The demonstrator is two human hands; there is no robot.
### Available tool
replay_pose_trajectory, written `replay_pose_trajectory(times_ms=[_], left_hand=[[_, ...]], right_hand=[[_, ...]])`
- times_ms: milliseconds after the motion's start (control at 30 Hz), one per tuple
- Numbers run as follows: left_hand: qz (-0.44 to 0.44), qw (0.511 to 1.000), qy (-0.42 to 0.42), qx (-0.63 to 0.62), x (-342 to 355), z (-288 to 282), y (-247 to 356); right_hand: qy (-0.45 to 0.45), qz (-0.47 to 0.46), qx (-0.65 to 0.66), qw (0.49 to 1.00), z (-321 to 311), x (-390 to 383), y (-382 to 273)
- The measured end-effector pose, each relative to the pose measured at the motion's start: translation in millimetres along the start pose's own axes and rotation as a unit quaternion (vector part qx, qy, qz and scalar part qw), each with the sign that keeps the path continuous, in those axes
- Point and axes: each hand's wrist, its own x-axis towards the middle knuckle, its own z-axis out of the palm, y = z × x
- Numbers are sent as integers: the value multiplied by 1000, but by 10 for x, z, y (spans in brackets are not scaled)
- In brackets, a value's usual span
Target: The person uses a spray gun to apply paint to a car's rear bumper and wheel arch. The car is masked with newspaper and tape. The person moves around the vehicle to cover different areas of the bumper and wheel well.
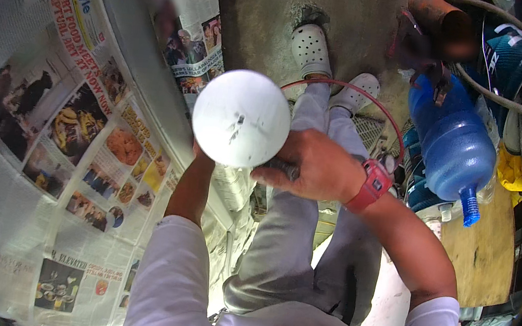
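The white round cup (pixel 241 119) is up in front of the body, near the newspaper sheets (pixel 20 156). The right grip (pixel 320 165) is curled tight round a dark handle (pixel 284 168) beside it. The left grip (pixel 202 156) is mostly hidden behind the cup, so I can't tell how open it is. Best hold the cup level, with the red hose (pixel 356 89) loose.

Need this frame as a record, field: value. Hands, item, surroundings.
Right hand: curled around a dark part, mostly hidden
Left hand: mostly hidden behind white disc
Disc: round, dark marks near middle
Hose: red, curved
Right side: blue bottle, neck toward picture's lower edge
Left side: newspaper sheets
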Motion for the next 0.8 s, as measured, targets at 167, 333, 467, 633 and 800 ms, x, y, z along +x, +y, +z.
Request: replay_pose_trajectory(times_ms=[167,333,467,633,800], left_hand=[[35,999,-10,-7,-312,418,784],[22,1000,-2,1,-735,521,965],[-9,999,18,48,-869,203,272],[-147,988,6,51,-784,-584,-1069],[-256,912,13,-320,-1020,-1282,-1125]], right_hand=[[-18,-25,59,998,366,-56,-93],[-120,13,-4,993,568,-264,-323],[-98,9,-46,994,539,-509,-568],[-25,16,-2,1000,326,-789,-1126],[93,-63,-53,992,202,-1020,-1675]])
